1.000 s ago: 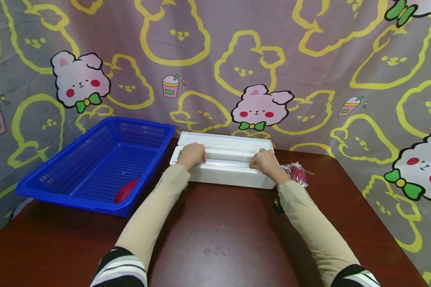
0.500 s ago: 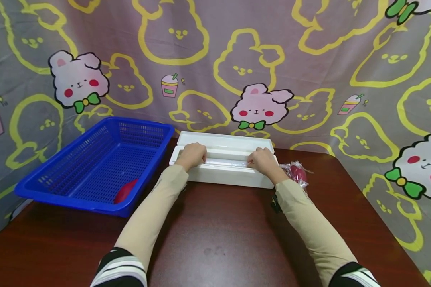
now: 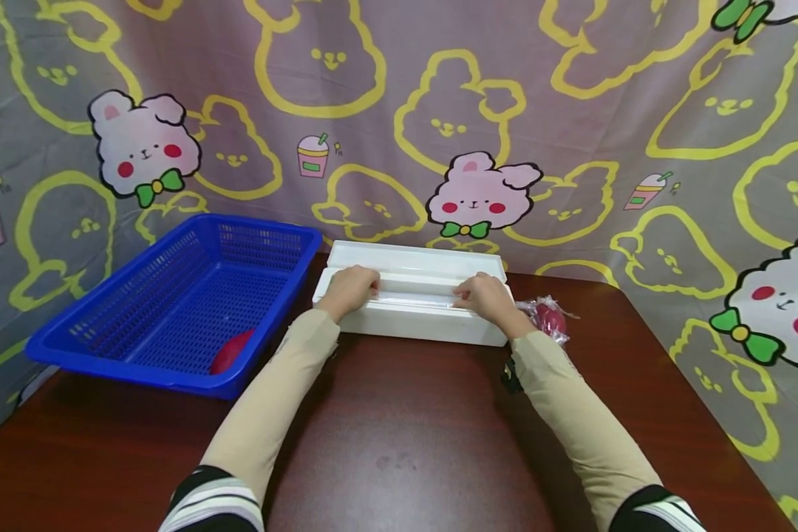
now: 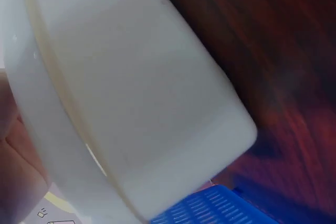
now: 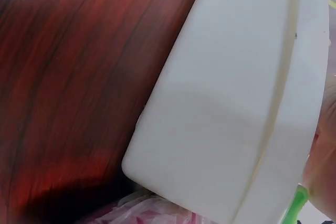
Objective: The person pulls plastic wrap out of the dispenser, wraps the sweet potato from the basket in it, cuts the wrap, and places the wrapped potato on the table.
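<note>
A white cling film dispenser lies lengthwise at the back of the table, its lid raised. Clear cling film shows along its opening, between the two hands. At the left part of the opening, my left hand pinches the film with curled fingers. My right hand pinches it farther right, thumb and fingertips together. Both wrist views are mostly filled by the dispenser's front wall; only part of the left hand and of the right hand shows behind it, fingertips hidden.
A blue plastic basket stands at the left with a red, rounded object inside. Right beside the dispenser's right end sits a red object wrapped in clear film. A patterned curtain hangs behind the table.
My right hand has shifted slightly left along the opening, and my left hand has moved a little left. The dispenser stays in about the same place with its lid raised.
</note>
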Motion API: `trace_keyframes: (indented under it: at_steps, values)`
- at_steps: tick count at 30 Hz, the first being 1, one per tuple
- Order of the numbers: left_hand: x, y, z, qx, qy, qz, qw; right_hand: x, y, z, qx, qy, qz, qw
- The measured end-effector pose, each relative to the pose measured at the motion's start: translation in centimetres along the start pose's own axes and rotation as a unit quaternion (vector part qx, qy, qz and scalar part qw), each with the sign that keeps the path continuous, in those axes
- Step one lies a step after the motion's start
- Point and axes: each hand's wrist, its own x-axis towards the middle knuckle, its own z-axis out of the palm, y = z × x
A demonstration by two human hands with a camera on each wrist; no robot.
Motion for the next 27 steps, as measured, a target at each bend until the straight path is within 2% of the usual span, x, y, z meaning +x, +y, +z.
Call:
trace_keyframes:
  at_steps: [4, 9, 14, 17, 21, 24, 27]
  values:
    - [-0.3, -0.1, 0.1, -0.024, 0.033, 0.014, 0.9991, 0.1, -0.1, -0.1, -0.012, -0.018, 0.014, 0.9997]
    - [-0.5, -0.2, 0.2, -0.049, 0.081, 0.039, 0.9948, 0.1, -0.2, 0.0, -0.007, -0.012, 0.011, 0.9999]
    - [-0.5, 0.0, -0.2, -0.081, 0.148, 0.068, 0.9833, 0.1, -0.2, -0.1, -0.003, -0.015, 0.014, 0.9998]
    - [-0.5, 0.2, -0.5, -0.09, 0.171, 0.079, 0.978, 0.2, -0.2, -0.1, 0.005, -0.014, 0.016, 0.9998]
    - [-0.7, 0.3, -0.6, -0.076, 0.15, 0.072, 0.9832, 0.2, -0.2, -0.2, 0.038, -0.011, 0.02, 0.999]
    - [-0.9, 0.3, -0.3, -0.059, 0.118, 0.051, 0.99, 0.3, -0.4, 0.0, 0.063, -0.016, 0.017, 0.9978]
    - [-1.1, 0.3, 0.0, -0.057, 0.105, 0.03, 0.9924, 0.4, -0.7, 0.2, 0.067, -0.023, 0.011, 0.9974]
